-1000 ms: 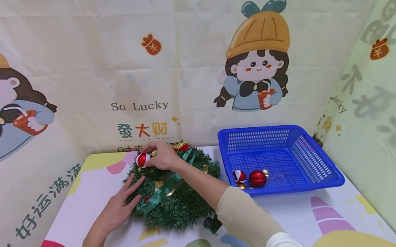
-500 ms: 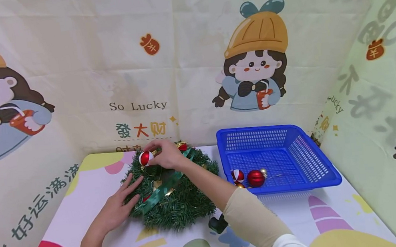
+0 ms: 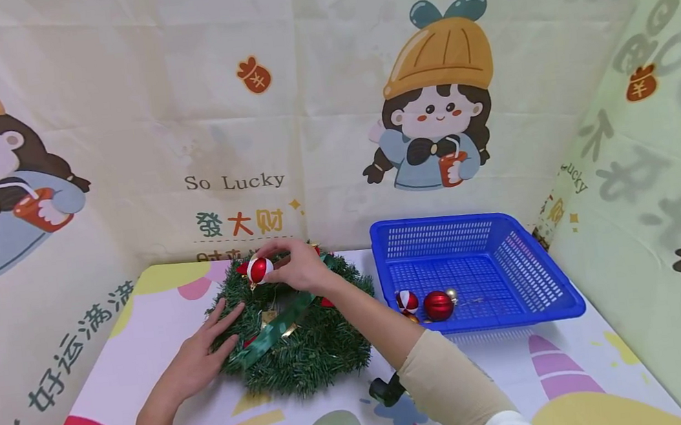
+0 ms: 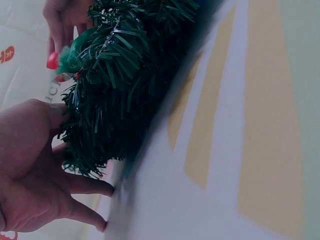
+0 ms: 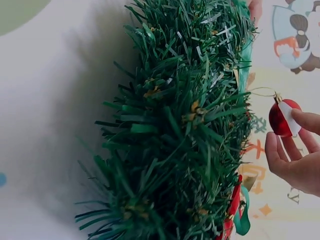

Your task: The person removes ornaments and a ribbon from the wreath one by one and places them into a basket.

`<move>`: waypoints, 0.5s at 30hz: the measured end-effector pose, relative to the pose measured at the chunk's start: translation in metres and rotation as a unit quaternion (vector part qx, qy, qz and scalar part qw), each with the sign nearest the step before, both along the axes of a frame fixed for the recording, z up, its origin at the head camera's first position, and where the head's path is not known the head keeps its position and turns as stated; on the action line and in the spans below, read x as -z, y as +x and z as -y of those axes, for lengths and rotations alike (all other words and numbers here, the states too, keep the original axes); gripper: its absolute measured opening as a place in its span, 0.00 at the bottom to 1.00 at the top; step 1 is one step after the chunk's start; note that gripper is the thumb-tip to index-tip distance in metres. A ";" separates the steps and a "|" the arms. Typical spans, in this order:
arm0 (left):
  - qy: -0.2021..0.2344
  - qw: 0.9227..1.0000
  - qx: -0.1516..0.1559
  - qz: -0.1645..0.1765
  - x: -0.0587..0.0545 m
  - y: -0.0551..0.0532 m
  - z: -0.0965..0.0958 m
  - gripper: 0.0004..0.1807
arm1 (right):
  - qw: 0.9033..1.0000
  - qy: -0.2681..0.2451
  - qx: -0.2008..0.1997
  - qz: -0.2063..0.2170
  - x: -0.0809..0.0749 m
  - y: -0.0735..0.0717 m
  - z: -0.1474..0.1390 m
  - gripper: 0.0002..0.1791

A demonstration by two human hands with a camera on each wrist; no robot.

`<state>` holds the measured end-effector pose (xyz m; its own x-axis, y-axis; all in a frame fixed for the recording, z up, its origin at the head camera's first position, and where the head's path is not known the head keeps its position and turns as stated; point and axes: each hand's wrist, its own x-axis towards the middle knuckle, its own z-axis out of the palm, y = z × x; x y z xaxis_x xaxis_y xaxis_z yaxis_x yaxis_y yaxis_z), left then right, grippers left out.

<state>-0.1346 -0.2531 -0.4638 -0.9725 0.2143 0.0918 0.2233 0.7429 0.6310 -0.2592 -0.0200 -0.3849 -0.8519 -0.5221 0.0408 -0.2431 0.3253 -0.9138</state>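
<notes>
A green wreath (image 3: 305, 354) of tinsel needles lies on the table, with a green ribbon (image 3: 278, 330) and red and gold bows on it. My right hand (image 3: 303, 268) pinches a red and white Christmas ball (image 3: 257, 270) over the wreath's far left part. In the right wrist view the ball's gold cap and thin hanging loop (image 5: 263, 91) point toward the wreath. My left hand (image 3: 199, 352) rests at the wreath's left side with fingers spread; in the left wrist view its thumb touches the needles and two fingertips (image 4: 102, 225) reach the table.
To the right stands a blue plastic basket (image 3: 483, 322). Inside its near left corner lie a red ball (image 3: 438, 305), a red and white ball (image 3: 407, 301) and small gold ones. A black object (image 3: 387, 391) shows by the right forearm. Printed cloth walls (image 3: 332, 137) stand behind and beside the table.
My right hand has shifted slightly to the right with the Christmas ball, uncovering a red bow behind it. My left hand stays at the wreath's left side.
</notes>
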 end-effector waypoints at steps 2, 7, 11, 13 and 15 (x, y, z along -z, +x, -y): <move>0.001 1.000 0.000 0.001 0.000 0.000 0.000 0.31 | 1.000 -0.005 0.001 0.004 -0.001 0.001 -0.004 0.21; 0.004 1.000 0.002 0.000 0.000 0.001 0.000 0.31 | 1.000 -0.014 0.001 0.006 -0.001 0.003 -0.013 0.22; 0.003 1.000 0.002 -0.002 -0.001 0.001 0.000 0.31 | 1.000 -0.014 0.007 0.000 -0.002 0.006 -0.019 0.22; 0.003 1.000 0.001 -0.003 -0.001 0.001 0.000 0.31 | 1.000 -0.015 0.010 -0.004 -0.003 0.008 -0.023 0.22; 0.003 1.000 0.001 -0.002 -0.001 0.001 0.000 0.31 | 1.000 -0.016 0.012 -0.004 -0.004 0.010 -0.026 0.21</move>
